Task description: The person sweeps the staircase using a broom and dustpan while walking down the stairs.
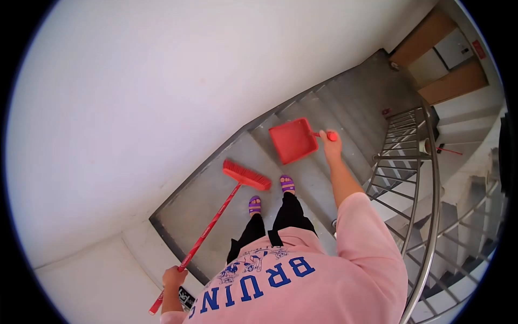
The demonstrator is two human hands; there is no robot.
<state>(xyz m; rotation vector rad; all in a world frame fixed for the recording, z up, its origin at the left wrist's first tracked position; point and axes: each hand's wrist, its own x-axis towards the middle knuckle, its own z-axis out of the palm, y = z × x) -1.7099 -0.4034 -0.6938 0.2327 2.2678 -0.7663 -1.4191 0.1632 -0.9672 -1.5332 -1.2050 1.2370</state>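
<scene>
My left hand (174,277) is closed around the red handle of a broom (246,176), low at the left of the view. The broom's wide red head with red bristles is over the grey landing, in front of my feet. Out to the right, my right hand (330,144) grips the short handle of a red dustpan (294,141). The pan is held over the stairs with its inside facing up, and no debris can be made out in it. Broom head and dustpan are apart.
Grey concrete stairs (345,121) lead away to the upper right. A metal railing (433,216) runs along the right side, with another flight beyond it. The white wall (124,108) rises on the left. A wooden door frame (456,81) stands at the far end.
</scene>
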